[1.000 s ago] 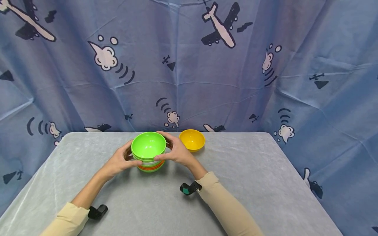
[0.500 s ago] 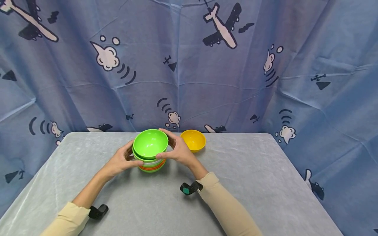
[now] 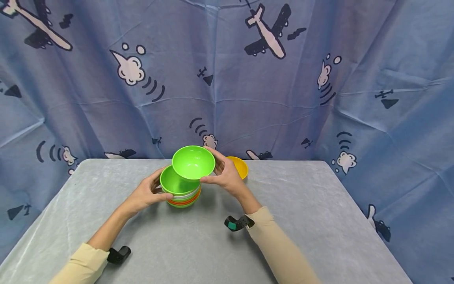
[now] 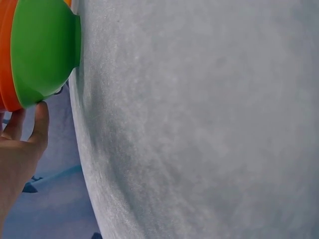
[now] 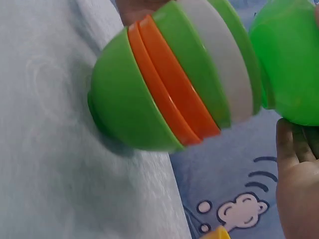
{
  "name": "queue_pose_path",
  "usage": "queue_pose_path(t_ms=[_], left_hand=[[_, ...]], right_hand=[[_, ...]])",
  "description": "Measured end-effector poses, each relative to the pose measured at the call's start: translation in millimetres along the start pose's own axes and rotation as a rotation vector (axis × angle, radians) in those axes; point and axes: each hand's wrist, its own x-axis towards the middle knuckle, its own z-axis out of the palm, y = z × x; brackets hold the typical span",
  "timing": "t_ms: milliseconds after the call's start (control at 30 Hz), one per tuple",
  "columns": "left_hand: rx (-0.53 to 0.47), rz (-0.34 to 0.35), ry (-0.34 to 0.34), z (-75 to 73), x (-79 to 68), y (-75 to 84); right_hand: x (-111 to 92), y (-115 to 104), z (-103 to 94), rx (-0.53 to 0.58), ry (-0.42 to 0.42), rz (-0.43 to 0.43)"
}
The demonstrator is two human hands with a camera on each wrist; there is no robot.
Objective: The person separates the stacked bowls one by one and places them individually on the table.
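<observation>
A stack of nested bowls (image 3: pixel 181 197) in green, white and orange stands on the table, its base on the surface in the right wrist view. My left hand (image 3: pixel 147 193) grips the stack from the left side, thumb along the front. Above and to the right of the stack, my right hand (image 3: pixel 227 173) holds a single green bowl (image 3: pixel 193 162) by its right side, thumb at the near rim. In the right wrist view this green bowl (image 5: pixel 289 59) is apart from the stack's top, tilted beside it. The fingers of the left hand (image 4: pixel 25 144) touch the stack's bottom green bowl (image 4: pixel 45 50).
Behind the right hand sits a yellow bowl (image 3: pixel 241 167), partly hidden by it. A grey cloth covers the table (image 3: pixel 301 221). A blue curtain (image 3: pixel 227 79) with printed aeroplanes hangs behind the table's far edge.
My right hand has lifted the top green bowl off the stack and moved it up and to the right. My left hand stays on the stack. The yellow bowl is now partly covered.
</observation>
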Motion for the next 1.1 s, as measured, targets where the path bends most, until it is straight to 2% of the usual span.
queue_pose_path(t_ms=[167, 533, 800, 1100], left_hand=[[0.005, 0.022, 0.000, -0.8, 0.2, -0.2], [0.020, -0.003, 0.000, -0.9, 0.7, 3.1], [0.005, -0.029, -0.003, 2.1, -0.8, 2.2], [0.015, -0.035, 0.004, 1.7, -0.3, 1.5]], right_hand=[[-8.2, -4.4, -18.2, -0.005, 0.014, -0.002], [-36.7, -18.4, -68.2, -0.090, 0.105, 0.058], [-65.2, -24.8, -106.9, -0.121, 0.184, 0.083], [-90.4, -29.3, -134.3, -0.185, 0.250, 0.136]])
